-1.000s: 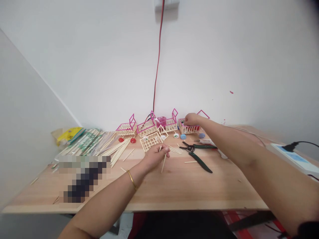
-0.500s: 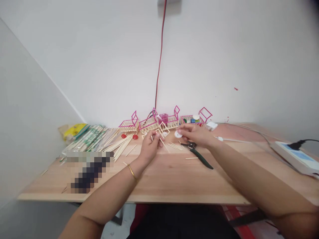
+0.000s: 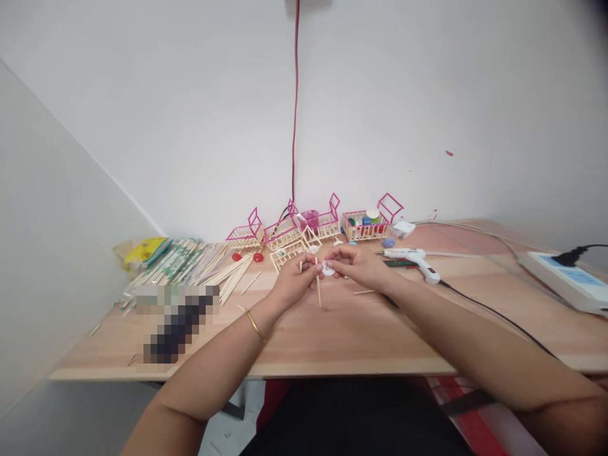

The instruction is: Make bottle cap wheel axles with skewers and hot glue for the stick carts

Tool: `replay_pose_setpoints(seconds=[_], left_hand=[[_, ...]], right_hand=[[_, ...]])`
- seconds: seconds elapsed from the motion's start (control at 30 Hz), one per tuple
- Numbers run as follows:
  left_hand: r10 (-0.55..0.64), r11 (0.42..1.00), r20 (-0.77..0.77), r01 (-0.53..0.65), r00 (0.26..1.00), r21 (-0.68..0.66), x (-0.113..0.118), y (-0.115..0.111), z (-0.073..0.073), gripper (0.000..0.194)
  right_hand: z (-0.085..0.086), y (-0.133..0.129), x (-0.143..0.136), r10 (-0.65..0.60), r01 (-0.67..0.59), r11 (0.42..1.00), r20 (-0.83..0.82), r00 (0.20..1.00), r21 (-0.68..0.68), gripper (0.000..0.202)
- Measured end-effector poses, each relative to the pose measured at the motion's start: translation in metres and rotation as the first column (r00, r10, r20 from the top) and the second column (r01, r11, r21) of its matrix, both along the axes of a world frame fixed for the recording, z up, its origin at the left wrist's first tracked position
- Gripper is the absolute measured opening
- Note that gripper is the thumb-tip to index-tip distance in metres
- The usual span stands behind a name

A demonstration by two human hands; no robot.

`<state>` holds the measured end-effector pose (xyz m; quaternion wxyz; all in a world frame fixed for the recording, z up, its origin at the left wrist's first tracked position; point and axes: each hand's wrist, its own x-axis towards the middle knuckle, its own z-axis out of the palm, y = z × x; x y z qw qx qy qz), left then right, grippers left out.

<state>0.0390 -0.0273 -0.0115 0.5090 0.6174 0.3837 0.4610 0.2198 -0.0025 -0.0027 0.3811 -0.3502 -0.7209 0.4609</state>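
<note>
Left hand [image 3: 293, 282] pinches a thin stick [image 3: 319, 294]; right hand [image 3: 356, 266] pinches a white disc [image 3: 329, 271]. Half a second ago the disc was apart — now it is beside the stick, perhaps touching. Both above the worktop [image 3: 304, 345], nearer its back edge. Glue gun [image 3: 414, 256], toward the right edge — now clear of the right forearm [image 3: 456, 334].

soft, even light on the wall [image 3: 213, 126] — dark upper-right corner, pixelated patch [image 3: 183, 323]

The right grip [image 3: 357, 266] has brought a white cap [image 3: 328, 270] beside the left grip [image 3: 297, 278].
</note>
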Motion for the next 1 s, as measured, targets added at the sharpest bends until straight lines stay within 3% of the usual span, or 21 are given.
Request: replay_pose_setpoints(seconds=[0.57,0.83,1.0], left_hand=[[-0.008,0.999,-0.139,0.013,0.99,0.031,0.0,-0.003,0.001,0.031],[0.036,0.999,-0.347,-0.031,0.937,0.019,-0.002,-0.001,0.001,0.029],[0.089,0.996,-0.361,-0.082,0.928,0.034,-0.002,0.0,-0.002,0.017]], right_hand=[[-0.007,0.002,0.001,0.09,-0.091,0.987,-0.009,0.996,-0.13,0.032],[-0.011,0.002,-0.001,0.037,-0.035,0.989,0.012,0.999,-0.143,0.033],[-0.015,0.003,-0.004,0.083,-0.085,0.994,-0.026,0.996,-0.066,0.028]])
